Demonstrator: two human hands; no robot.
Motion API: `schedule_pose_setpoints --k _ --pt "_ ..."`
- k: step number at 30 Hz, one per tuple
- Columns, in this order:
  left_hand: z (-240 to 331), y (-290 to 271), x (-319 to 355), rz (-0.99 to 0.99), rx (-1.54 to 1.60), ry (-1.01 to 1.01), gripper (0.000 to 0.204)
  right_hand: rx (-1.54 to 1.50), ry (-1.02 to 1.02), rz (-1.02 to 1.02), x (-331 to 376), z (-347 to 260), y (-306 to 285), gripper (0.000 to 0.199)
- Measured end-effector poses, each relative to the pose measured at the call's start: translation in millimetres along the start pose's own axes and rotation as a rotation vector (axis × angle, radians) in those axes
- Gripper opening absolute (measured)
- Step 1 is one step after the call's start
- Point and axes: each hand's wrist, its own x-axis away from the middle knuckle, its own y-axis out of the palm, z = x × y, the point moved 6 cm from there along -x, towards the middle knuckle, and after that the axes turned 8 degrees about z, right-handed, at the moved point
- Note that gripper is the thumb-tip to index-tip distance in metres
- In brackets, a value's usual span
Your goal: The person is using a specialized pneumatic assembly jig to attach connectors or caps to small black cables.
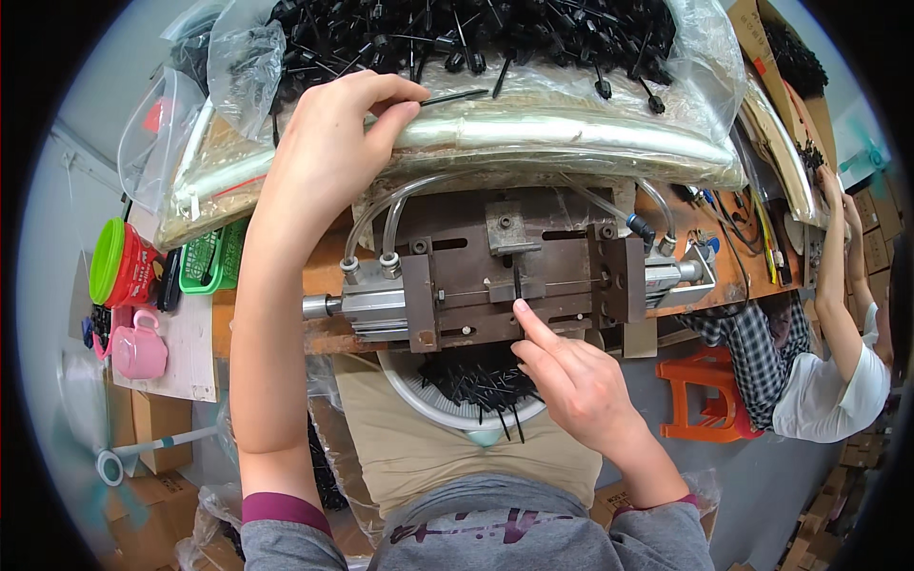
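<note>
My left hand (pixel 347 133) pinches one thin black plastic stem (pixel 455 97) between thumb and forefinger, at the front of a heap of black knob-headed stems (pixel 447 38). Beneath it, a dark metal clamping fixture (pixel 562 295) carries a silver air cylinder (pixel 373 309) at its left. My right hand (pixel 581 385) points its forefinger at a second black stem (pixel 517 278), its tip touching the near end where the stem lies across the small centre block. The thumb of that hand is hidden. Below the fixture, a white basket (pixel 405 395) holds more black stems (pixel 476 381).
Clear plastic sheeting (pixel 571 138) wraps the heap's front edge. Air hoses (pixel 381 214) loop over the fixture. A pink mug (pixel 140 347), red tub (pixel 138 271) and green basket (pixel 228 255) stand at left. At right, another person (pixel 824 381) works beside an orange stool (pixel 700 395).
</note>
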Motion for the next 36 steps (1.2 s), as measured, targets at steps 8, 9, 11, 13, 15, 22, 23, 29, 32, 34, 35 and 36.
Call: schedule_pose_setpoints --k 8,9,11,13,15,22,23,29,32,34,35,36 --pt "63 -31 41 0.105 0.278 -0.052 0.024 0.079 0.059 -0.073 -8 1 0 0.022" --pt "71 -35 47 0.106 0.335 -0.075 0.024 0.086 0.063 -0.085 -8 0 0 0.021" --pt "82 -39 59 0.121 0.346 -0.074 0.029 0.102 0.068 -0.109 -9 -1 0 0.021" --pt "88 -40 70 0.120 0.373 -0.125 0.032 0.144 0.051 -0.142 -11 -3 0 0.021" --pt "92 -42 80 0.093 0.331 -0.065 0.035 0.155 0.032 -0.194 -15 -6 -3 0.024" --pt "105 -24 120 0.015 0.399 -0.123 0.033 0.073 -0.103 0.230 -112 28 -71 0.026" --pt "107 -20 125 0.007 0.392 -0.107 0.032 0.153 -0.147 0.359 -136 39 -81 0.025" --pt "126 14 144 -0.056 0.271 0.006 0.029 0.548 -0.199 0.222 -259 126 -75 0.034" --pt "125 28 152 -0.054 0.232 0.007 0.028 0.554 -0.171 0.066 -281 150 -55 0.042" --pt "121 35 155 -0.042 0.198 -0.001 0.026 0.520 -0.013 -0.056 -286 158 -49 0.047" --pt "117 38 158 -0.042 0.178 -0.013 0.026 0.484 0.040 -0.084 -285 148 -44 0.048" --pt "115 40 159 -0.041 0.162 -0.018 0.026 0.455 0.096 -0.109 -281 140 -45 0.049"
